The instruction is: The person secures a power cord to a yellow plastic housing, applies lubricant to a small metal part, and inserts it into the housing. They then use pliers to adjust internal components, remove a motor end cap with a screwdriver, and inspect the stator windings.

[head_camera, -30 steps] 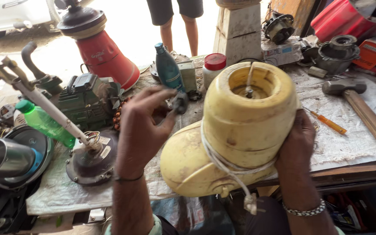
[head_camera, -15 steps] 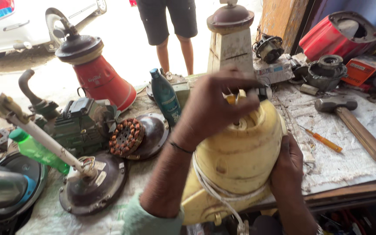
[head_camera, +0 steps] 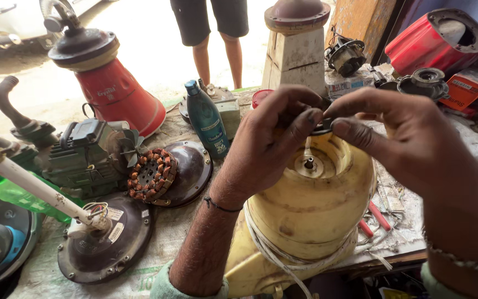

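A yellow mixer motor housing (head_camera: 311,216) stands upright at the bench's front edge, with a white cord (head_camera: 272,252) wound round its lower part and a short shaft (head_camera: 308,163) in its recessed top. My left hand (head_camera: 275,141) and my right hand (head_camera: 399,138) meet over the housing's top rim. The fingertips of both pinch a small dark ring-like part (head_camera: 323,126) between them. Most of that part is hidden by my fingers.
A teal bottle (head_camera: 207,119), a copper-wound stator in a dark fan cover (head_camera: 167,171), a red mixer base (head_camera: 114,91), a green bottle (head_camera: 15,194) and a white-rod fan plate (head_camera: 106,238) lie left. A person's legs (head_camera: 217,39) stand behind. Red-handled pliers (head_camera: 374,218) lie right.
My right hand has come up from the housing's side to the top rim. Both hands now pinch the small dark part; earlier the left hand alone reached over the top.
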